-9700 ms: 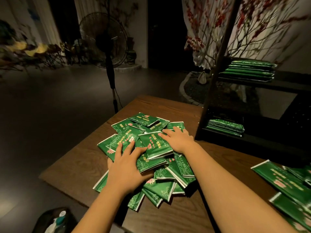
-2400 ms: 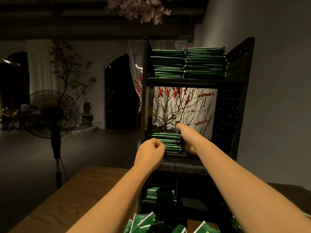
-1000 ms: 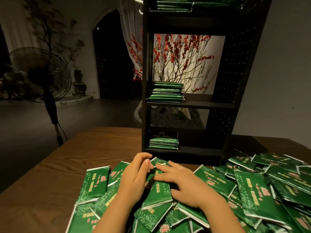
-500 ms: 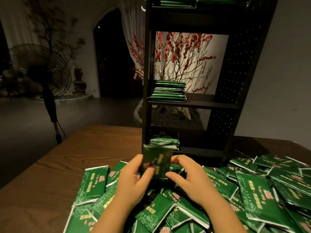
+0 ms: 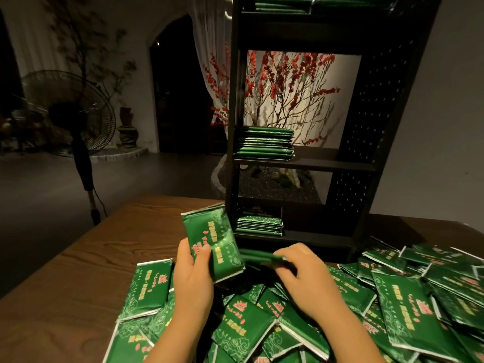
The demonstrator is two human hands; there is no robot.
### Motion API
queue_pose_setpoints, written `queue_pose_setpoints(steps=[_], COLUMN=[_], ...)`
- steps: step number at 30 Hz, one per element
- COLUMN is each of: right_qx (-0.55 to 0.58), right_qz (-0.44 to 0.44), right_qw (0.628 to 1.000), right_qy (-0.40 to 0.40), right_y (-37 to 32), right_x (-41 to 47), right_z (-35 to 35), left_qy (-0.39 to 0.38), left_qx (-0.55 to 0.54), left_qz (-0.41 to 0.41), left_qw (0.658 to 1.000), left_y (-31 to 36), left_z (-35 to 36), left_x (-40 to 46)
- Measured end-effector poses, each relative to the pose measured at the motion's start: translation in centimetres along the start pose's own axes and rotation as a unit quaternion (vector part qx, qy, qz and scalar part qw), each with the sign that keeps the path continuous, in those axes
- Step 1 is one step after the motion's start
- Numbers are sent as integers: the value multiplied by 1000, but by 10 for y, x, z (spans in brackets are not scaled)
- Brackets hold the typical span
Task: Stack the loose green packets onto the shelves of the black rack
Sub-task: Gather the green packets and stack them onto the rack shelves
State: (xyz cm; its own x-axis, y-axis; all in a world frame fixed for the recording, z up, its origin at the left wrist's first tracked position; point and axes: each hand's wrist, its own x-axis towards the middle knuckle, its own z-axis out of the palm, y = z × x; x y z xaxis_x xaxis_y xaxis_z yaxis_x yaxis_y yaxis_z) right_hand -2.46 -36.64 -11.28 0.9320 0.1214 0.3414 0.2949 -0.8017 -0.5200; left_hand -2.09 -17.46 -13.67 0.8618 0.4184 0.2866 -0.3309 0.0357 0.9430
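- Head view: the left hand [image 5: 192, 277] is holding one green packet [image 5: 213, 244] upright above the pile, printed face towards the camera, top edge tilted slightly to the left.
- The left grip is clamped on that packet: the thumb is lying across the lower front face, and the fingers are wrapping round behind its left edge.
- The left forearm is rising from the bottom edge of the frame, wrist nearly straight, back of the hand towards the camera.
- The right hand [image 5: 303, 275] is sitting just to the right, palm down, fingers curling forward.
- The right grip is pinching a second packet [image 5: 258, 256], which is lying almost flat and edge-on, its left end reaching behind the upright one. Blur is hiding how the fingertips are set.
- The right forearm is coming in from the lower right, angling up and left.
- Both hands are hovering above the loose packets [image 5: 392, 307], which are lying heaped and overlapping on the wooden bench [image 5: 78, 284], spreading from below the hands out to the right edge.
- The black rack [image 5: 366, 113] is standing on the bench just behind the hands.
- A tidy stack [image 5: 264, 145] is sitting at the left of the middle shelf, a shorter stack [image 5: 259, 225] at the left of the bottom shelf, and more packets are lying on the top shelf [image 5: 314, 3], cut off by the frame.
- A standing fan [image 5: 70, 111] is standing on the floor to the left, well apart from the bench.
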Motion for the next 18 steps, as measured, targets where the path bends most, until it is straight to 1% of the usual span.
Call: queue_pose_setpoints(steps=[2,3,4,6,7,9,11,12,14,15,18], right_qx=[118,196,283,414,452,496,504,493,457,444,434], right_qz=[31,60,88,129,140,152,159,162,157,153,141], right_qw=[989,971,945,889,871,849,846,853,874,882,890], right_qy=[83,119,141,144,131,99,70,58,37,27,-14], right_y=[1,1,1,0,0,-2,-6,-8,-11,-12,-18], right_x=[2,2,2,3,3,2,1,0,-1,-2,-4], right_z=[-5,-6,-8,-11,-11,-11,-8,-5,-2,0,4], left_qy=[39,59,70,59,38,-15,-64,-83,-78,-72,-132], left_qx=[-9,-20,-29,-15,1,27,31,21,0,-30,-35], left_qz=[-33,-51,-68,-74,-70,-73,-106,-128,-150,-164,-209], left_qw=[999,997,995,995,997,997,992,988,986,983,968], left_y=[1,2,4,6,6,3,3,5,17,14,22], left_z=[-1,-2,-2,-1,1,4,9,14,22,20,26], left_x=[4,6,6,5,3,-6,-14,-15,-18,-18,-26])
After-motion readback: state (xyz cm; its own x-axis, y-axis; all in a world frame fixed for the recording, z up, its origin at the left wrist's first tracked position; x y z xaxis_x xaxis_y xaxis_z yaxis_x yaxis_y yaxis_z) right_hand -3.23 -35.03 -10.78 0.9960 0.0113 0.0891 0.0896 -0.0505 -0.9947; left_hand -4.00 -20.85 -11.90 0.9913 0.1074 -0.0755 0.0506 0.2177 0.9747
